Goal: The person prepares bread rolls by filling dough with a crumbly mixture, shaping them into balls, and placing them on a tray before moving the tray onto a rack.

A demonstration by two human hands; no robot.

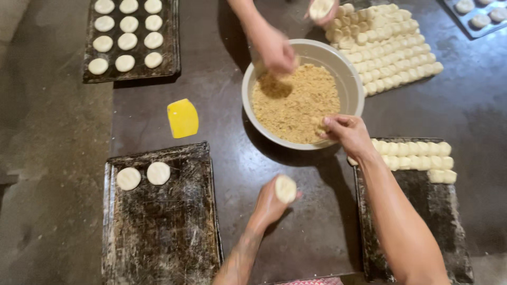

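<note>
Head view, looking down on the dark worktable (465,111): your left hand (270,203) is cupped under a flattened dough disc (285,188), palm up so the disc lies open and level, just short of the bowl; your right hand (346,132) reaches over the near rim of the grey bowl (354,79), fingers pinched on a small clump of the tan crumb filling (296,103); the bowl sits centrally between you and the person opposite, within reach of both; that co-worker's hand (275,50) dips into the far side of the filling, and their other hand (323,9) holds a dough piece of its own; near-left baking tray (158,237), dark and crusted, bears two rounds (143,176) at its far edge; far-left tray (169,39) carries finished rounds (128,32) in neat rows; near-right tray (417,232) holds a short run of raw dough pieces (417,155) close by your right arm; larger block of dough pieces (388,47) lies beside the bowl; yellow scraper (182,118) lies flat, apart from both hands.
</note>
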